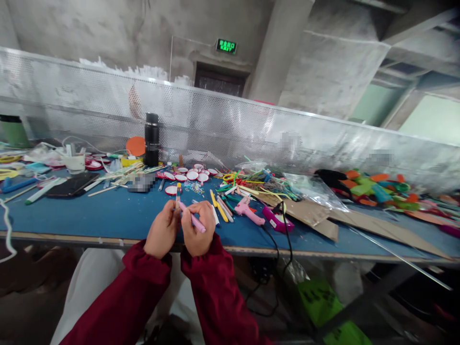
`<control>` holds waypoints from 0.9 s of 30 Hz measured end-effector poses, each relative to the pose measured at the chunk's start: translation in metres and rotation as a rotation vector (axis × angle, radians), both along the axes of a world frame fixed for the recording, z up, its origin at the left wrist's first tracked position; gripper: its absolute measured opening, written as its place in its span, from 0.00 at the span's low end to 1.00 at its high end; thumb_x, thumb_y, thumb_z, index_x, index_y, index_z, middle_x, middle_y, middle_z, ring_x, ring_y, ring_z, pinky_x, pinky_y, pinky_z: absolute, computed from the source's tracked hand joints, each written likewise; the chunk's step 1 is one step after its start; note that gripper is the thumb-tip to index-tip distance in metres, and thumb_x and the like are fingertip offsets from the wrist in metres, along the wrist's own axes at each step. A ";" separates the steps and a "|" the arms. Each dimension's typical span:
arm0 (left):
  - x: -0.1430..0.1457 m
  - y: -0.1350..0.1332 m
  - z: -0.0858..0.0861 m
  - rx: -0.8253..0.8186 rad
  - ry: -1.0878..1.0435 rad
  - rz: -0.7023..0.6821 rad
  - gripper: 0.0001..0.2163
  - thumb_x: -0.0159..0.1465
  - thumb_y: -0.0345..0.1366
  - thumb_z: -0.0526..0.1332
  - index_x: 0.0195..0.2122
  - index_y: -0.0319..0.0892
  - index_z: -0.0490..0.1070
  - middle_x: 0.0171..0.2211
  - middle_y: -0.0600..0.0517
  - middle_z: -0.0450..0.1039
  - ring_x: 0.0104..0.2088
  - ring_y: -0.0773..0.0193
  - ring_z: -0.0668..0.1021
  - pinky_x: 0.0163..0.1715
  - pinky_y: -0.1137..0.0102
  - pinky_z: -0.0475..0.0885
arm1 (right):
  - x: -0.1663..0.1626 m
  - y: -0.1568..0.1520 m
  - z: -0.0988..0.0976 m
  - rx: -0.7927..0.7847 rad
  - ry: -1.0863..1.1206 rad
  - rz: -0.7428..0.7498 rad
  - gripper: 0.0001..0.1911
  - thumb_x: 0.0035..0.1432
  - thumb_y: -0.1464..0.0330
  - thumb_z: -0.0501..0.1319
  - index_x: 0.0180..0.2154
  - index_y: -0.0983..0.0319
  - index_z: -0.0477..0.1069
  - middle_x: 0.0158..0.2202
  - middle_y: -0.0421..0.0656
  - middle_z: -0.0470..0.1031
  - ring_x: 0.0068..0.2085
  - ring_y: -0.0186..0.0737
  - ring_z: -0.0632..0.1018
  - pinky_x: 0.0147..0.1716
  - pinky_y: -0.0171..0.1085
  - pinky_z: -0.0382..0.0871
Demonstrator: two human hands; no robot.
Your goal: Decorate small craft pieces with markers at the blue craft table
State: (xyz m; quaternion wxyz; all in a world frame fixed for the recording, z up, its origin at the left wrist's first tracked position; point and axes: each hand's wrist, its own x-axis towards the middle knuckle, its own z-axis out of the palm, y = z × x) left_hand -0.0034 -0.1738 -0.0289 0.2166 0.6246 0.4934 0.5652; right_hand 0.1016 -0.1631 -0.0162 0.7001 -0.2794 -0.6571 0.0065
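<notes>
Near the table's front edge, my left hand (163, 230) is closed around a narrow wooden stick (178, 190) that stands roughly upright, its upper end yellow. My right hand (198, 227) grips a pink-lilac marker pen (196, 221) like a writing tool. The pen's front end points at the stick just above my left fingers; whether it touches cannot be made out. Just behind the stick lies a white round lid with a red rim (171, 190). To the right of my right hand lie several markers, including a yellow one (222, 212).
A pink glue gun (247, 210) and a magenta device (277, 219) with black cables lie to the right, beside cardboard (305, 211). Toward the back stand a black bottle (152, 140) and more round lids (192, 175). A phone (73, 185) and loose sticks (115, 179) lie left.
</notes>
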 end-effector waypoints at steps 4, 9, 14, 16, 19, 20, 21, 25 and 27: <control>-0.001 0.001 0.001 0.005 0.036 0.017 0.10 0.66 0.43 0.48 0.36 0.43 0.62 0.24 0.57 0.65 0.22 0.68 0.65 0.25 0.73 0.60 | -0.001 0.002 0.000 -0.001 -0.010 0.009 0.07 0.59 0.69 0.56 0.27 0.60 0.63 0.26 0.39 0.69 0.32 0.36 0.70 0.39 0.39 0.65; -0.001 0.002 -0.001 -0.009 0.063 0.029 0.10 0.66 0.43 0.48 0.36 0.43 0.62 0.24 0.57 0.65 0.22 0.68 0.65 0.25 0.73 0.59 | -0.001 0.004 -0.001 -0.010 -0.004 0.023 0.06 0.59 0.68 0.57 0.28 0.60 0.64 0.27 0.40 0.70 0.33 0.36 0.71 0.40 0.39 0.66; -0.001 0.003 -0.003 0.002 0.102 0.059 0.10 0.66 0.44 0.49 0.36 0.44 0.63 0.25 0.56 0.66 0.24 0.66 0.67 0.26 0.72 0.59 | 0.000 0.004 -0.001 -0.016 -0.013 0.032 0.07 0.59 0.68 0.56 0.28 0.60 0.64 0.28 0.40 0.70 0.34 0.37 0.71 0.40 0.39 0.66; -0.001 0.004 -0.003 0.002 0.080 0.063 0.11 0.67 0.44 0.48 0.36 0.44 0.62 0.24 0.56 0.65 0.23 0.66 0.66 0.26 0.72 0.59 | 0.000 0.002 0.000 -0.002 -0.003 0.031 0.07 0.59 0.68 0.56 0.28 0.60 0.63 0.27 0.40 0.69 0.33 0.36 0.70 0.40 0.40 0.66; -0.001 0.003 -0.002 -0.008 0.030 0.035 0.11 0.67 0.45 0.48 0.36 0.44 0.62 0.23 0.57 0.63 0.22 0.67 0.65 0.24 0.72 0.58 | 0.000 0.001 0.000 -0.003 0.020 0.023 0.07 0.59 0.68 0.56 0.28 0.60 0.63 0.27 0.40 0.69 0.32 0.36 0.70 0.39 0.40 0.66; -0.001 0.002 -0.001 -0.007 0.018 0.028 0.11 0.66 0.45 0.49 0.36 0.44 0.62 0.22 0.57 0.63 0.21 0.67 0.65 0.24 0.72 0.58 | -0.001 0.001 0.000 -0.008 0.011 0.025 0.07 0.59 0.68 0.56 0.28 0.60 0.63 0.27 0.40 0.69 0.32 0.36 0.70 0.39 0.40 0.66; 0.000 0.002 0.000 -0.005 0.006 0.021 0.10 0.66 0.44 0.49 0.36 0.43 0.62 0.22 0.57 0.64 0.21 0.67 0.65 0.23 0.72 0.58 | -0.001 0.001 0.000 -0.014 -0.004 0.028 0.07 0.59 0.68 0.56 0.28 0.60 0.63 0.27 0.40 0.69 0.32 0.36 0.70 0.39 0.40 0.66; 0.000 0.001 0.001 -0.001 -0.094 -0.010 0.09 0.65 0.43 0.52 0.35 0.43 0.63 0.21 0.58 0.62 0.19 0.69 0.63 0.21 0.74 0.58 | 0.000 0.004 -0.002 -0.044 0.031 0.022 0.06 0.59 0.68 0.57 0.29 0.60 0.65 0.28 0.41 0.70 0.34 0.37 0.71 0.39 0.40 0.66; 0.000 0.001 0.002 -0.002 -0.200 -0.027 0.09 0.64 0.44 0.52 0.35 0.43 0.63 0.20 0.59 0.60 0.19 0.70 0.62 0.19 0.74 0.58 | 0.003 0.004 -0.004 -0.094 0.097 0.064 0.05 0.59 0.68 0.57 0.30 0.60 0.65 0.29 0.41 0.70 0.34 0.37 0.72 0.37 0.39 0.66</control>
